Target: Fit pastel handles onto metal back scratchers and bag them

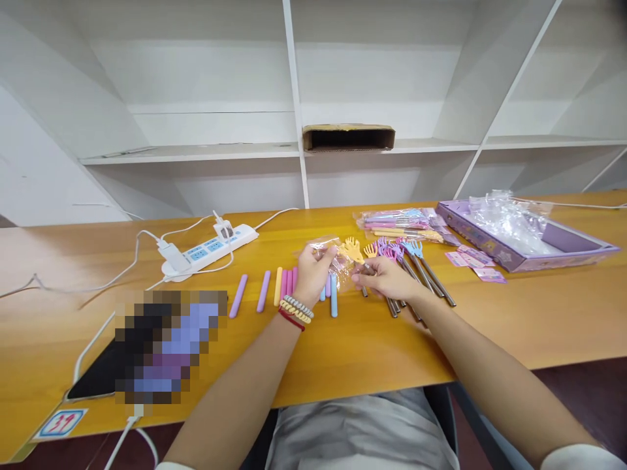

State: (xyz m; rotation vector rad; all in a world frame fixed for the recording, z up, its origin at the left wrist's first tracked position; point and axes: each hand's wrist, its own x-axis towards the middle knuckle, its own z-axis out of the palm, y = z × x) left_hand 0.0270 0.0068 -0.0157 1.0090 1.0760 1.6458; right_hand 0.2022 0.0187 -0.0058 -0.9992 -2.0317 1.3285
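My left hand pinches a clear plastic bag, its fingers closed on the film. Between the fingers of my right hand is a back scratcher with a yellow claw-shaped head, which lies against the bag; whether it is inside cannot be told. Several loose back scratchers with metal rods and purple, pink, yellow and blue heads lie beside and under my right hand. Around my left wrist, loose grip tubes lie in a row: purple, yellow, pink, and blue. My left hand hides some of them.
Bagged back scratchers lie at the back. To the right stand a purple tray with clear bags and pink cards. A power strip, cables and a blurred device lie left. A cardboard box sits on the shelf.
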